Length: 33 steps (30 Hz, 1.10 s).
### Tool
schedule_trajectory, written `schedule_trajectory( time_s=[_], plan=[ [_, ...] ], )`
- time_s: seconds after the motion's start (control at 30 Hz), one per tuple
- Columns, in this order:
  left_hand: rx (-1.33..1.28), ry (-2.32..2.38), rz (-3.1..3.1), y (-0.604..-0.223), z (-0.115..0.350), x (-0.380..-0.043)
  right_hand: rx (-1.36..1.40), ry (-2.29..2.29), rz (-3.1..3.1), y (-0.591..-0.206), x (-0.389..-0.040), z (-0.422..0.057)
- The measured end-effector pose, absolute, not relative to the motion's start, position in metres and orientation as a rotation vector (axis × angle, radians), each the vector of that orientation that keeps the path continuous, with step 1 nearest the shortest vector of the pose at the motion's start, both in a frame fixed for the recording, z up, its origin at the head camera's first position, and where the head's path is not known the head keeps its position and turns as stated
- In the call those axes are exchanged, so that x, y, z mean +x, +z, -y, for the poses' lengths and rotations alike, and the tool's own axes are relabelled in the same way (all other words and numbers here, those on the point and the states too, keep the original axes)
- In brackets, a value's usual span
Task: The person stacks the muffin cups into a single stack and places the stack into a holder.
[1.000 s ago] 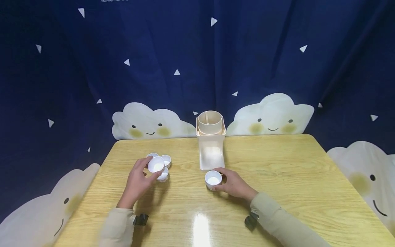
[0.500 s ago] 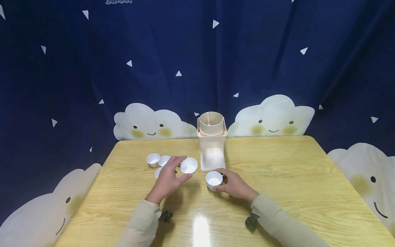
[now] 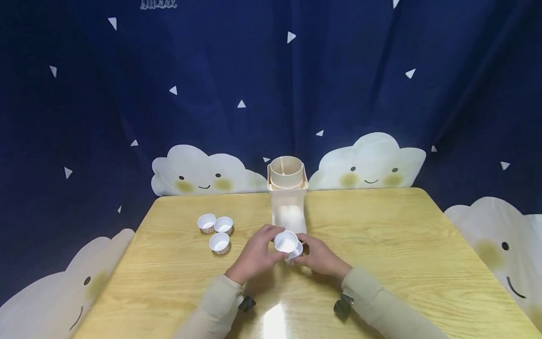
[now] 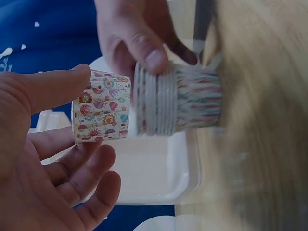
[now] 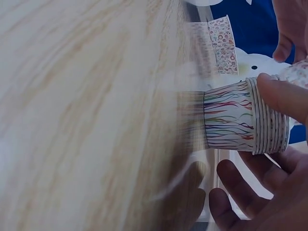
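Note:
My left hand pinches a single paper baking cup between thumb and fingers. It has a colourful printed outside and a white inside. In the head view this cup overlaps the stack that my right hand holds. That stack of nested paper baking cups stands upright on the table, its lowest cup marked with wavy coloured streaks and several rims layered above. The left wrist view shows the single cup's base right at the stack's mouth. My right thumb and fingers grip the stack around its rims.
Three more baking cups stand close together at the left of the wooden table. Just behind my hands is a cream holder with a round tube on top and an open tray below. A dark blue curtain hangs behind.
My left hand has lifted a cup from the group at the left and carried it rightward over the stack. My right hand has kept its hold on the stack in place.

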<state>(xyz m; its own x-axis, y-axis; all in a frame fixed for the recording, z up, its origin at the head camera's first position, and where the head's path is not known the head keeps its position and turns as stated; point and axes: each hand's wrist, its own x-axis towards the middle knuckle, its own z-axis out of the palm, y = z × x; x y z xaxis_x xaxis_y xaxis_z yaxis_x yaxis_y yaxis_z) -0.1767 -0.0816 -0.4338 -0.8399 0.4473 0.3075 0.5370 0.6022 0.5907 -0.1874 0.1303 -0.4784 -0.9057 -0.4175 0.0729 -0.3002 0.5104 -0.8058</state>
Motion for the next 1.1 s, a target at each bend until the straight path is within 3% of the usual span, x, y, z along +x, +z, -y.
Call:
schedule_trajectory(
  time_s=[1.1],
  plan=[
    [-0.799,-0.939,2.791,-0.452,0.066,-0.183,-0.605,-1.391,-2.562,-0.48,-0.187,-0.13]
  ],
)
